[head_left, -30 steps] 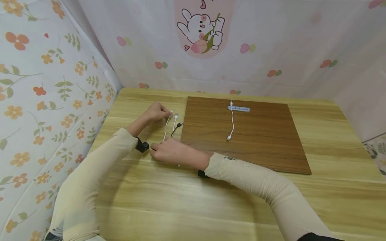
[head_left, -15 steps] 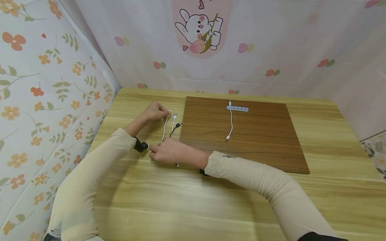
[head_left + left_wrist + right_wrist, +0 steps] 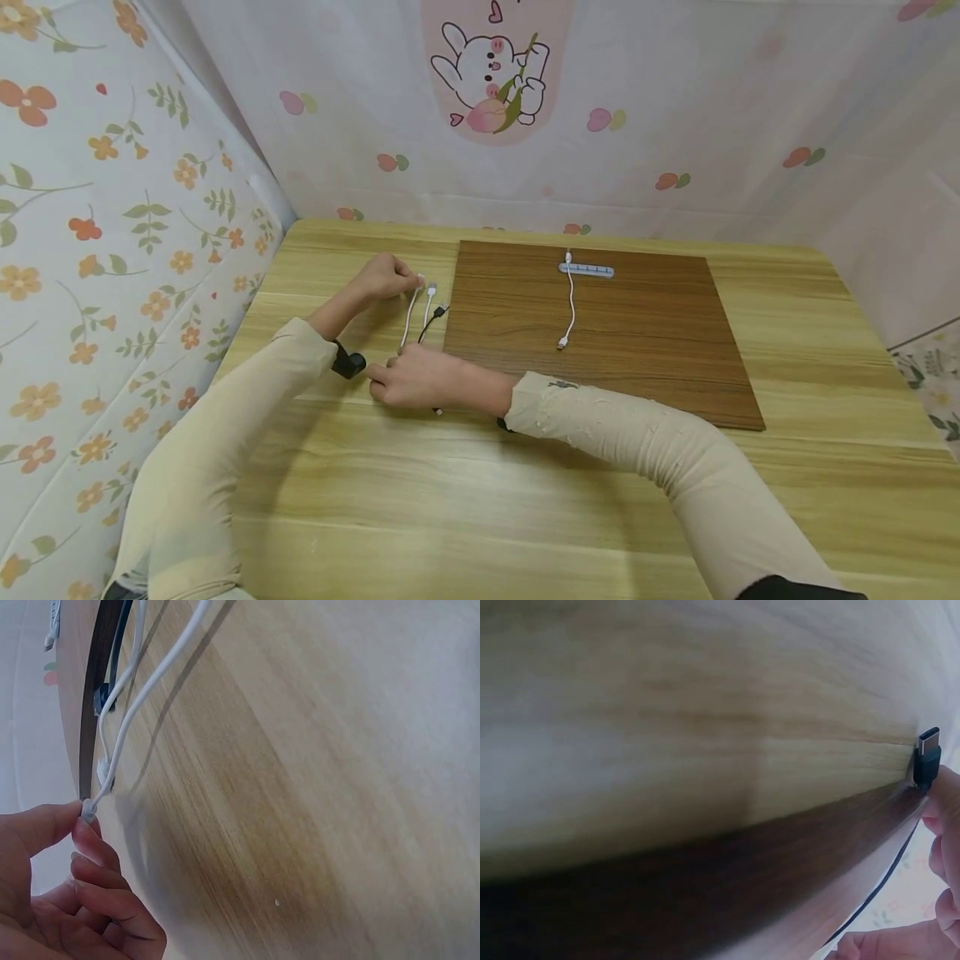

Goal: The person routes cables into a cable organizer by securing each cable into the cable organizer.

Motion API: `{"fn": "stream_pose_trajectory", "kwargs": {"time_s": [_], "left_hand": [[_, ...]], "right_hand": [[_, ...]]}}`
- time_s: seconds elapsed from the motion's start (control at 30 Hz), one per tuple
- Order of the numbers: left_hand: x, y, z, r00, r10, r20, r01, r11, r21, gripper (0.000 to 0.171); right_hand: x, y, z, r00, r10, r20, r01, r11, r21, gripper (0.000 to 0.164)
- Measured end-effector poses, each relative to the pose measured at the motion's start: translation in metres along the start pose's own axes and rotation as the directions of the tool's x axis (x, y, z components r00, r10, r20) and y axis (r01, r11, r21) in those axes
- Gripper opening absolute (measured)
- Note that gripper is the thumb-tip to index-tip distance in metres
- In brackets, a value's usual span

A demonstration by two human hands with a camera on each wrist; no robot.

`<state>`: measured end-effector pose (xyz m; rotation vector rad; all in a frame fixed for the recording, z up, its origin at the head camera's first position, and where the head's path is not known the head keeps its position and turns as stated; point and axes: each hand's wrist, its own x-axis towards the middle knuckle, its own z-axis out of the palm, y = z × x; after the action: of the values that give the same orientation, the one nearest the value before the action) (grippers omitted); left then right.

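My left hand (image 3: 386, 277) pinches the far plug end of a white charging cable (image 3: 408, 321) between thumb and forefinger. That white cable (image 3: 150, 690) runs from the pinch toward my right hand (image 3: 420, 377), whose curled fingers are at its near part, fingertips hidden. Just right of it lie a second white USB cable (image 3: 428, 304) and a black USB cable (image 3: 439, 312), their lower lengths covered by the right hand. In the right wrist view, a black USB-C plug (image 3: 928, 761) shows beside the curled fingers (image 3: 952, 825).
A dark brown board (image 3: 637, 350) lies on the light wooden table (image 3: 390, 500), right of the loose cables. On its far part sits a pale blue cable clip strip (image 3: 596, 272), with another white cable (image 3: 573, 308) in its left end. Patterned curtains (image 3: 337, 125) border the table.
Both hands keep nearly the same place. The right forefinger sticks out slightly further left than before. The whole head view has shifted a little.
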<state>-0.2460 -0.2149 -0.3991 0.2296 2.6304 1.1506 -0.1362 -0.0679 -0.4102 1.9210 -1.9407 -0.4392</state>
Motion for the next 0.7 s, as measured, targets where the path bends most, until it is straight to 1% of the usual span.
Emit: {"fn": "stream_pose_trajectory", "kwargs": {"time_s": [0.13,0.33,0.37,0.47,0.6,0.7], "left_hand": [[-0.002,0.001,-0.001,1.000,-0.006,0.008,0.006,1.000,-0.001,0.046],[-0.003,0.004,-0.004,1.000,0.028,0.007,-0.028,1.000,-0.010,0.046],[-0.003,0.005,-0.004,0.999,0.031,0.008,-0.031,0.999,-0.026,0.046],[-0.003,0.005,-0.005,1.000,0.016,0.021,-0.015,0.998,-0.064,0.046],[-0.002,0.008,-0.005,1.000,0.015,0.027,-0.012,0.995,-0.100,0.046],[-0.001,0.010,-0.004,0.999,0.028,0.028,-0.025,0.995,-0.097,0.046]], "right_hand": [[-0.002,0.000,0.000,1.000,-0.004,-0.015,0.005,1.000,0.018,0.024],[-0.003,0.005,-0.002,0.998,0.002,-0.066,-0.001,1.000,0.024,0.026],[-0.004,0.006,-0.003,0.997,0.004,-0.074,-0.002,1.000,0.028,0.026],[-0.006,0.009,-0.006,0.996,0.005,-0.088,-0.001,0.999,0.047,0.025],[-0.011,0.013,-0.012,0.996,-0.001,-0.087,0.006,0.998,0.067,0.023],[-0.016,0.015,-0.014,0.997,-0.020,-0.071,0.025,0.997,0.071,0.022]]}}
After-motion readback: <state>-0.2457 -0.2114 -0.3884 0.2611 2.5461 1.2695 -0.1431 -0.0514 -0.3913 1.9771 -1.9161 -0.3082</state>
